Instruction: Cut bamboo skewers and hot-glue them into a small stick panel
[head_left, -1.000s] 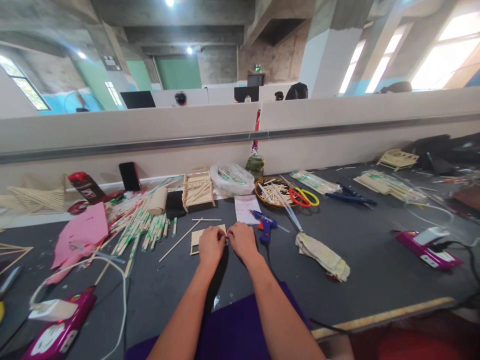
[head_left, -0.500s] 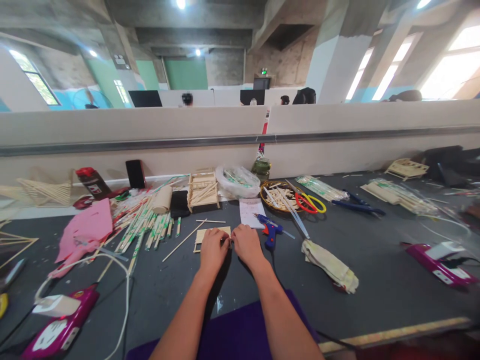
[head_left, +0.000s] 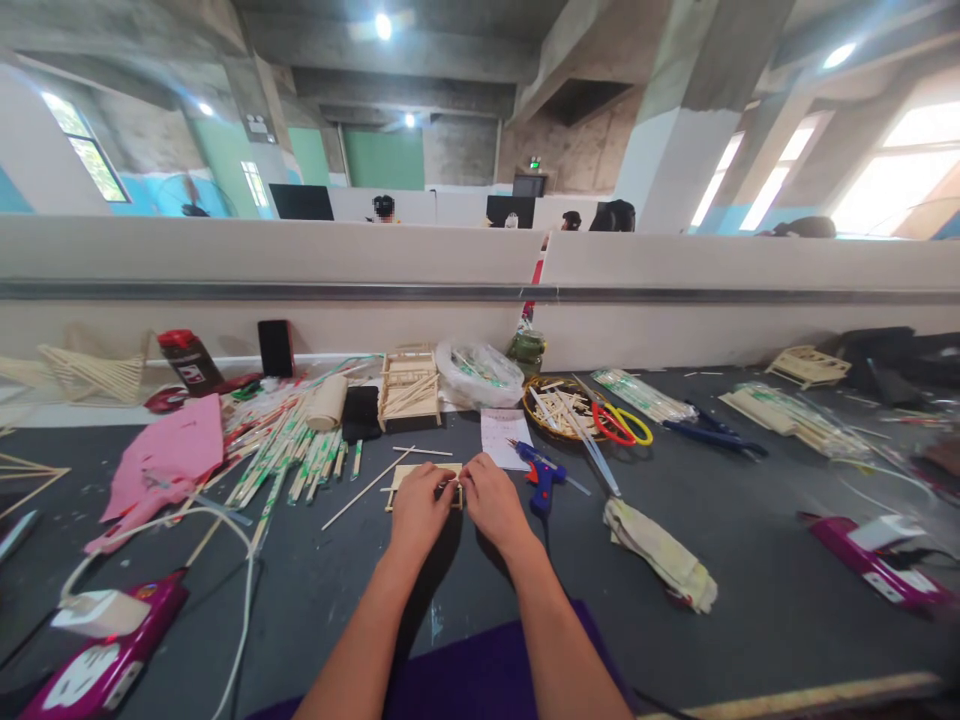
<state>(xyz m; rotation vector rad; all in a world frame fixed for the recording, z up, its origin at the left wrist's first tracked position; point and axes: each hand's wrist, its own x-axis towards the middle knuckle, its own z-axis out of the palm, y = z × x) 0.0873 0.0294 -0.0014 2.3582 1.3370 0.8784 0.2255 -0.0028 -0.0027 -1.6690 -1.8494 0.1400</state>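
From my head, the one camera looks toward twelve o'clock and down, over my left hand and right hand, the desk near, the partition farther off.

Fingers of the left hand and right hand were close together at the right end of a stick panel on the counter. A glue gun lay right of the fingers, a long stick left, a basket beyond.
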